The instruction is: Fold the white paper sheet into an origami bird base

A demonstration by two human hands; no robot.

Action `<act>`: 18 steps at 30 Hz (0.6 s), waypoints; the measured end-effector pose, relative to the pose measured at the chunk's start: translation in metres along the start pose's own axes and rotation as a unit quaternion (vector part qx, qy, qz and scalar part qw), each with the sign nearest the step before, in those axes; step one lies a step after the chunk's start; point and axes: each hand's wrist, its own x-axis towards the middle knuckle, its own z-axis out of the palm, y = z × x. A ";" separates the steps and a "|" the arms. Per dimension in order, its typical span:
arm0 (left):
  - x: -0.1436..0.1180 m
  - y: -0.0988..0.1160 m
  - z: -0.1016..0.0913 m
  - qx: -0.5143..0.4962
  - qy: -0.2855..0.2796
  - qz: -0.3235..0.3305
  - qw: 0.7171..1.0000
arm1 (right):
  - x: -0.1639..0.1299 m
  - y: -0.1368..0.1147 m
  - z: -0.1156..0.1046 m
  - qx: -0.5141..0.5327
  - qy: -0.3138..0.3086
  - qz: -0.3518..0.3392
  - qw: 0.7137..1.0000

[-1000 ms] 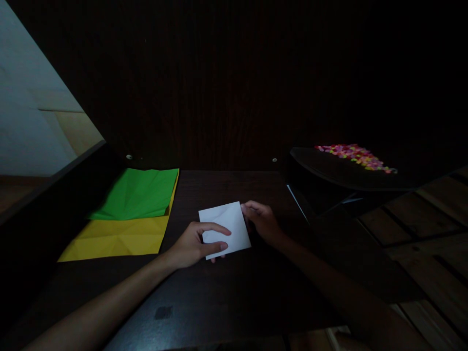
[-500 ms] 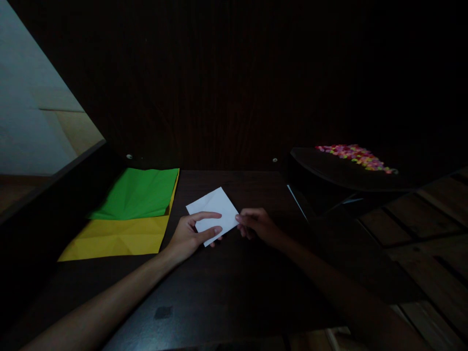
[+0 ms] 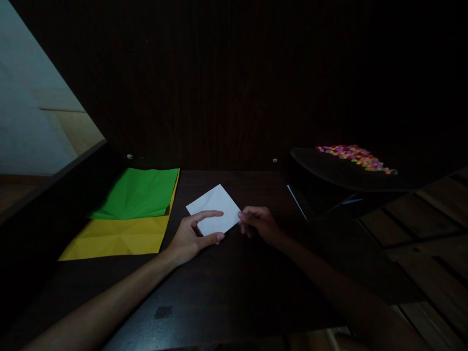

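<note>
A small square of folded white paper (image 3: pixel 215 201) is between my hands over the dark table. My left hand (image 3: pixel 188 239) is at its near left side, with the index finger stretched across the top face. The left thumb lies along the near edge, apart from the index finger, and the other left fingers are mostly hidden beneath the paper. My right hand (image 3: pixel 259 224) pinches the right corner between thumb and curled fingers.
Green paper (image 3: pixel 141 192) lies over creased yellow paper (image 3: pixel 117 239) at the left. A dark curved panel (image 3: pixel 329 168) at the right bears a cluster of small pink, red and yellow pieces (image 3: pixel 360 157). A dark wooden board (image 3: pixel 219 97) rises behind the table (image 3: pixel 234 292).
My left thumb has slid off the paper's top face to its near edge. The paper and my right hand have shifted very slightly.
</note>
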 end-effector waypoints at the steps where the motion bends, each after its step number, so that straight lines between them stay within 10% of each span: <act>1: 0.000 0.000 0.000 0.013 0.003 0.003 1.000 | 0.001 0.001 0.000 0.007 0.005 -0.001 1.000; 13: -0.002 -0.004 0.004 -0.030 -0.078 0.007 0.996 | 0.002 0.003 0.002 0.020 -0.004 0.015 1.000; 18: 0.003 -0.005 0.005 -0.112 -0.011 0.008 0.994 | 0.004 0.008 -0.001 0.023 -0.006 0.001 1.000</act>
